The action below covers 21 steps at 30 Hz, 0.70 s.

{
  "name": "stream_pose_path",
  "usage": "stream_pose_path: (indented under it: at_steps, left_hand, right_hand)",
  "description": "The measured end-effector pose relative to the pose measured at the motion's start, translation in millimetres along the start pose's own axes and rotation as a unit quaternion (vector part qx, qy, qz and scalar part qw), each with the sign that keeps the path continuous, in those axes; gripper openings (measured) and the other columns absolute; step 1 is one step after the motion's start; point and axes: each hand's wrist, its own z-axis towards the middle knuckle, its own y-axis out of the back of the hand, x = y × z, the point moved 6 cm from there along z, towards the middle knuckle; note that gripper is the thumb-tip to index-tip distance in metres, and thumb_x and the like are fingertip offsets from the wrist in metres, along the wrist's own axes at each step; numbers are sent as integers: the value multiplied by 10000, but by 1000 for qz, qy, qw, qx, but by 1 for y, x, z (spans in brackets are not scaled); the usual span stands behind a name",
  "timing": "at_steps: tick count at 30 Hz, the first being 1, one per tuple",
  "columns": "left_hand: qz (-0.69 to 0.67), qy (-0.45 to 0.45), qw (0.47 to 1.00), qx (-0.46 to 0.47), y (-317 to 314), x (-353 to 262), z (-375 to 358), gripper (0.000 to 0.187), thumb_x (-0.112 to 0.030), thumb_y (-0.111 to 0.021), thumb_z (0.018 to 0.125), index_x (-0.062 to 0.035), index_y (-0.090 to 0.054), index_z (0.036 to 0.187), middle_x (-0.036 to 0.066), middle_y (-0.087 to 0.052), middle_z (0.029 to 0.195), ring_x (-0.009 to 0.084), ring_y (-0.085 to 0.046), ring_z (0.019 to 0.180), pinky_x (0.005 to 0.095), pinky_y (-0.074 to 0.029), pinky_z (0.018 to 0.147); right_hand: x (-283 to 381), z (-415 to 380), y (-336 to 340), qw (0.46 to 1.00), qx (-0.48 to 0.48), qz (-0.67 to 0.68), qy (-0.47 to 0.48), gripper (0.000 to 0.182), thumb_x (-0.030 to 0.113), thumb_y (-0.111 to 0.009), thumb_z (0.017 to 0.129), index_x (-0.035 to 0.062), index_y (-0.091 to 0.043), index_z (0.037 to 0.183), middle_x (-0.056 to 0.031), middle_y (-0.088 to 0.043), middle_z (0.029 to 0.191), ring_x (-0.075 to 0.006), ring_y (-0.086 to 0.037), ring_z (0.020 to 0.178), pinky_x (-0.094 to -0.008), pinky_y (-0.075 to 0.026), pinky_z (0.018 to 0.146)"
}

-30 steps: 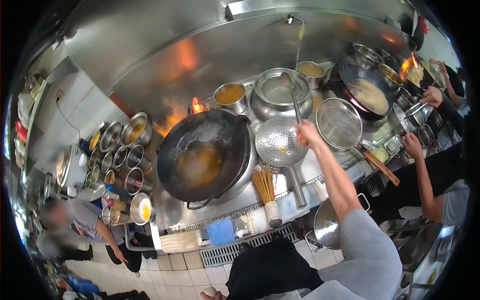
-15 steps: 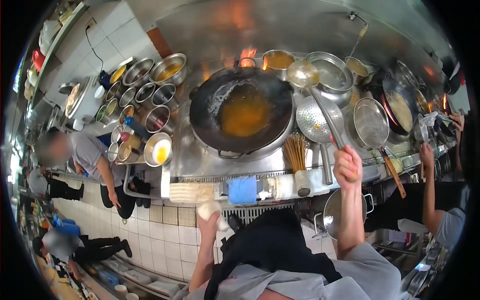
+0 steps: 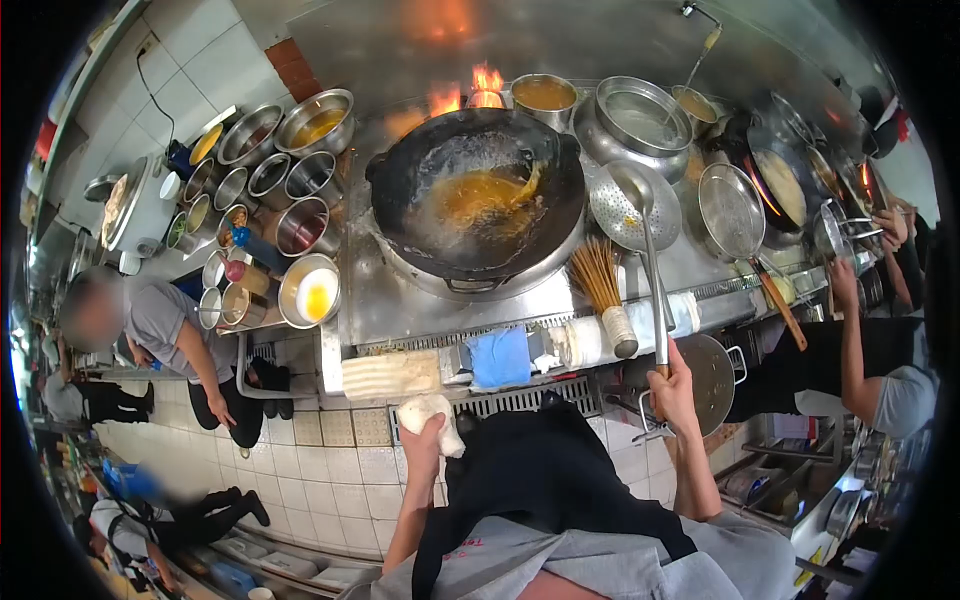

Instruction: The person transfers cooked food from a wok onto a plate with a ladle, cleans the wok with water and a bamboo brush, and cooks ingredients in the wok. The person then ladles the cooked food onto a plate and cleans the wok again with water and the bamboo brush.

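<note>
My left hand (image 3: 424, 438) is closed round a bunched white cloth (image 3: 430, 412), below the counter's front edge. With its fingers wrapped round the long handle of a metal ladle (image 3: 634, 186), my right hand (image 3: 674, 388) is at the right. The ladle's bowl lies over a perforated skimmer (image 3: 606, 206). A black wok (image 3: 400, 200) sits on the burner in front of me, with bubbling yellow-brown liquid (image 3: 484, 200) and some steam inside. Between wok and skimmer handle lies a bundled bamboo brush (image 3: 598, 288).
Flames (image 3: 487, 84) rise behind the wok. Bowls and metal pots, including one with an egg yolk-like content (image 3: 316, 298), crowd the left. A wire strainer (image 3: 730, 208) lies to the right. Folded cloths (image 3: 500, 358) line the front rail. Co-workers (image 3: 160, 320) stand left; another's arm (image 3: 850, 330) is at right.
My right hand has moved down and left, bringing the ladle's bowl from above the skimmer onto or over it. The wok's liquid now bubbles more, and the wok looks tilted.
</note>
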Motion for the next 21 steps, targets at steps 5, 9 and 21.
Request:
stream_pose_path:
  at_steps: [5, 9, 21]
  left_hand:
    - [11, -16, 999, -37, 20, -14, 8, 403, -43, -678, 768, 30, -556, 1146, 94, -644, 992, 186, -630, 843, 310, -518, 745]
    - [18, -24, 999, -42, 25, -33, 13, 429, -41, -670, 771, 36, -539, 1172, 102, -635, 1025, 200, -629, 867, 319, -517, 759]
    - [131, 3, 991, -28, 70, -48, 3, 431, -17, -651, 761, 23, -506, 1165, 109, -608, 1020, 211, -615, 878, 339, -512, 760]
  right_hand:
    - [-52, 7, 16, 955, -80, -282, 39, 605, 31, -606, 789, -37, -451, 1370, -190, -614, 788, -243, -618, 706, -369, -480, 656]
    - [22, -25, -23, 820, -183, -485, 240, 373, 116, -694, 772, 22, -627, 1127, -143, -636, 848, -321, -584, 909, -438, -469, 797]
    - [-380, 97, -162, 896, -116, 273, -331, 348, -21, -390, 927, -16, -444, 1271, -238, -644, 913, -287, -652, 596, -360, -539, 461]
